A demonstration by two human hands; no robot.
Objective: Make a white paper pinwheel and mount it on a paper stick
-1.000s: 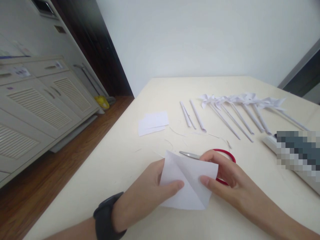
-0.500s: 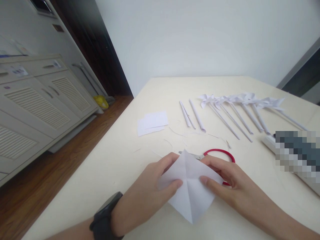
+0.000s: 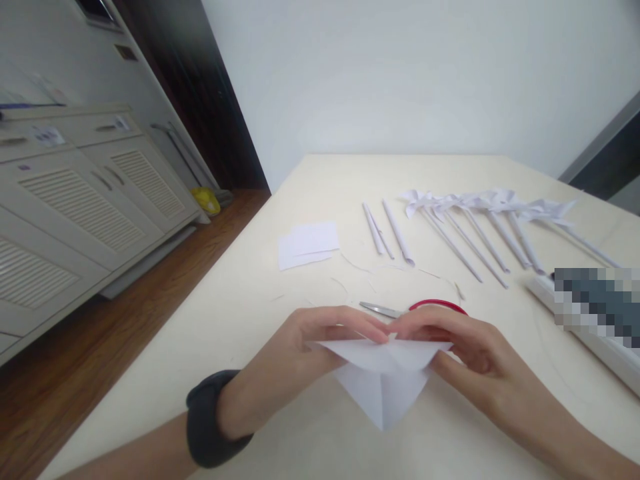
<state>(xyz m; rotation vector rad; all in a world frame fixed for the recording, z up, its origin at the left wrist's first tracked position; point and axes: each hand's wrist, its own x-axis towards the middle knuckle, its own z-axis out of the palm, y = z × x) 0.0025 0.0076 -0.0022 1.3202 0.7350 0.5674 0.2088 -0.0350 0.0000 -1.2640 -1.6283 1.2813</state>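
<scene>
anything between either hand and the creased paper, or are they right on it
Nothing visible is in the way: the left hand and right hand both hold the creased paper directly. The scissors lie beyond it, partly hidden by the right hand.

The left forearm (image 3: 135, 447) came in bare from 8 o'clock and the right forearm (image 3: 570, 423) from 4 o'clock, both slanting inward. The left wrist (image 3: 237, 407) ran nearly in line with its forearm. The left hand (image 3: 310, 340) arched, knuckles uppermost, its fingers (image 3: 350, 320) reaching toward 3 o'clock and dipping slightly at the tips. The right hand (image 3: 475, 350) curved opposite, its index finger (image 3: 435, 317) bowed toward 9 o'clock, the other fingers curled beneath. Both thumbs lay below the fingers in a pinching pose, their tips hidden. The two hands' leading fingertips met or nearly met between them.
</scene>
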